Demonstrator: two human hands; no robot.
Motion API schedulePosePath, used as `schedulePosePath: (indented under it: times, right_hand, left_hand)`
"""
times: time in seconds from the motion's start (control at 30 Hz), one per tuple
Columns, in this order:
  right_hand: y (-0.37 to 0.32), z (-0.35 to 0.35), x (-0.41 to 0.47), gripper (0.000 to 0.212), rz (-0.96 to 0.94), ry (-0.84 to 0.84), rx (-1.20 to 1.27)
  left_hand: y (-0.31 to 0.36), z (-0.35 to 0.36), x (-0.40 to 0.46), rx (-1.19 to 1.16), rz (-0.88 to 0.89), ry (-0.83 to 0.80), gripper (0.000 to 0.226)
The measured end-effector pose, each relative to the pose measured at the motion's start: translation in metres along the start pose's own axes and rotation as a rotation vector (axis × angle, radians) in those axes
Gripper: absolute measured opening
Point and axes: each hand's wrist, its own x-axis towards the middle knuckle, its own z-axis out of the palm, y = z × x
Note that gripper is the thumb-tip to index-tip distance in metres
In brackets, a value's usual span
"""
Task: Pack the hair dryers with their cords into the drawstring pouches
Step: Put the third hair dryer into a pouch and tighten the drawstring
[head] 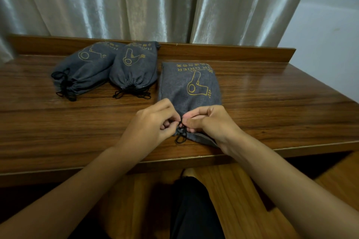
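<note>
Hands pinch drawstring near table edge

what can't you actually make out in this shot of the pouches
Head view, the only one:
- Contents of the three pouches: near pouch, left pouch, middle pouch; grey fabric hides any dryer or cord.
- Near pouch's mouth and drawstring: largely covered by the left hand and right hand.
- Yellow print: upside down, small characters unreadable.
</note>
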Motion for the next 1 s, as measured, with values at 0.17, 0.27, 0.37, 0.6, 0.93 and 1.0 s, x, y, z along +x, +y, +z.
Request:
schedulePosePath:
  times: [0.17,0.27,0.37,0.6,0.93,1.0]
  right_hand:
    - [-0.007,-0.002,0.0,0.007,0.073,-0.021,0.024]
    - [-0.009,-0.003,0.0,0.008,0.088,-0.035,0.022]
    - [-0.008,-0.002,-0.001,0.012,0.07,-0.029,-0.002]
    - [0.003,0.001,-0.004,0.009,-0.064,0.02,-0.069]
    - [0.016,0.003,-0.008,0.009,-0.35,0.094,-0.317]
    - [0.016,0.005,-0.01,0.011,-0.457,0.13,-0.465]
  left_hand:
    - [-0.004,-0.008,0.0,0.24,0.301,-0.145,0.016]
    - [-0.005,-0.009,0.0,0.325,0.387,-0.171,0.019]
    - [-0.004,-0.006,-0.002,0.225,0.295,-0.15,0.013]
    - [-0.001,0.002,0.005,-0.28,-0.393,-0.058,0.009]
    - [0.009,0.002,0.018,0.046,-0.418,-0.207,0.006]
    - [0.015,0.003,0.019,0.119,-0.442,-0.212,0.008]
